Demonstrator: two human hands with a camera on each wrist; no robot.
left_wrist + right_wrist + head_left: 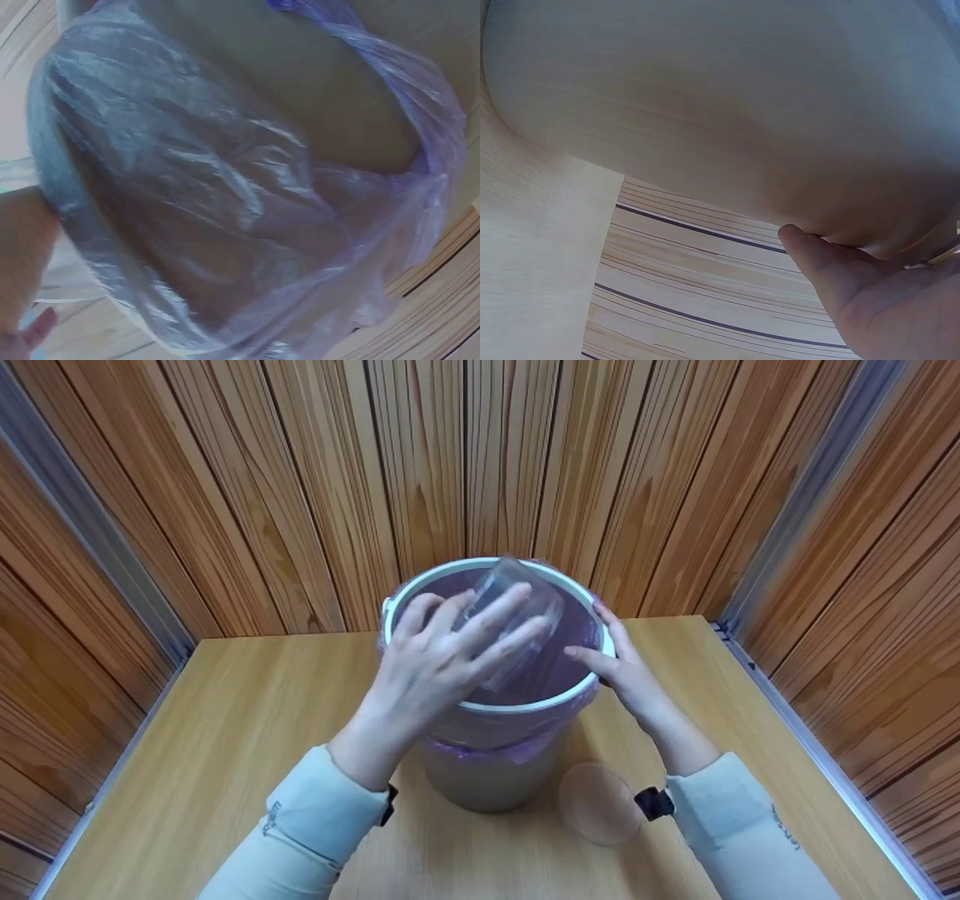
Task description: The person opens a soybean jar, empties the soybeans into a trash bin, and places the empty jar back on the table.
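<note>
Tilted over the mouth of a trash can (491, 780) is a clear plastic container (551, 611), which my left hand (446, 652) holds from above with spread, bent fingers. A thin purple bag (517, 727) lines the can and folds down over its pale rim (450, 566). My right hand (626, 667) grips that rim on the right side, thumb inside. In the left wrist view the bag (187, 165) fills most of the picture, with part of my left hand (22, 262) at the edge. The right wrist view has my right hand (885, 292) against the can's underside and wall (705, 97).
A round, translucent lid (600, 804) lies on the wooden table (285, 735), right of the can and near my right wrist. Wood-panelled walls (420, 457) enclose the table at the back and sides, with metal strips along the corners.
</note>
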